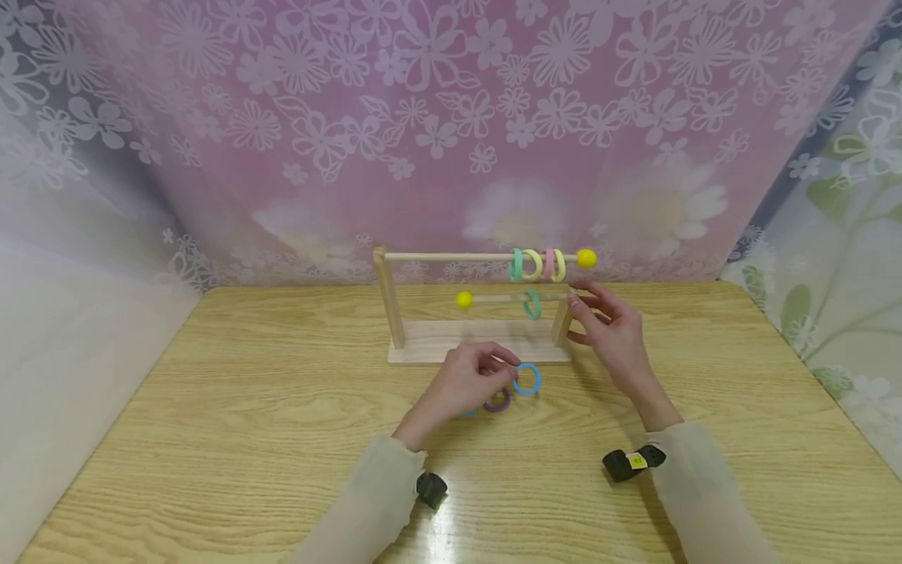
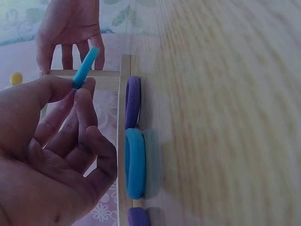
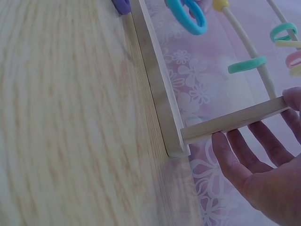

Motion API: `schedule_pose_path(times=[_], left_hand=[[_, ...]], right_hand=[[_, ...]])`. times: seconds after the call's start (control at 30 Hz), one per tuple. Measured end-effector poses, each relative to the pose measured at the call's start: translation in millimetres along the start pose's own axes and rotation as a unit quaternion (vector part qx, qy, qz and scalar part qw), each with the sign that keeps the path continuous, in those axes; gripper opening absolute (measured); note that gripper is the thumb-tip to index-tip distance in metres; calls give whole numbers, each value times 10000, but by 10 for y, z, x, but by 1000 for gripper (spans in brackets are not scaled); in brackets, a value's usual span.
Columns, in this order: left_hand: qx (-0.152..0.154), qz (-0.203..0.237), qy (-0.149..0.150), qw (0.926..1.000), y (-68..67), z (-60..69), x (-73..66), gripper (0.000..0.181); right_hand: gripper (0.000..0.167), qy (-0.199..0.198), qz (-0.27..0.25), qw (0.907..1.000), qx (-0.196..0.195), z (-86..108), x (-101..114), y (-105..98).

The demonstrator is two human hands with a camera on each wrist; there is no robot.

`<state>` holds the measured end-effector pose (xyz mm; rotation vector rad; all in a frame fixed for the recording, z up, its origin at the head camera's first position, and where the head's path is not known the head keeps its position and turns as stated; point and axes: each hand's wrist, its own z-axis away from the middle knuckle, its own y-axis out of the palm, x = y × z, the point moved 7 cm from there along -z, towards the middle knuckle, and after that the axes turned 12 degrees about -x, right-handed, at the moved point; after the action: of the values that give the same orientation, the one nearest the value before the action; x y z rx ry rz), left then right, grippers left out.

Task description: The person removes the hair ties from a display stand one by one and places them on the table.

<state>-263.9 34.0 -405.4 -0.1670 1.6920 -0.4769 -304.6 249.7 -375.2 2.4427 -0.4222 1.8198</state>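
Note:
A blue hair tie is pinched between the thumb and index finger of my left hand, raised in front of the wooden stand. Below that hand, a ribbed purple hair tie, another blue hair tie and a partly cut-off purple one lie on the table. My right hand holds the stand's right post, thumb near its top and fingers along the outer side. A green hair tie hangs on the lower rod, which that post carries.
On the upper rod hang several green, yellow and pink hair ties, close to its yellow end ball. Another yellow ball caps the lower rod's left end. Flowered curtains surround the wood-grain table.

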Motion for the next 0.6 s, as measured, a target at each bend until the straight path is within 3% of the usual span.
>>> schedule_pose_path(times=[0.6], left_hand=[[474, -369, -3, 9982, 114, -47, 23, 15]], right_hand=[[47, 62, 6, 10000, 59, -17, -12, -9]])
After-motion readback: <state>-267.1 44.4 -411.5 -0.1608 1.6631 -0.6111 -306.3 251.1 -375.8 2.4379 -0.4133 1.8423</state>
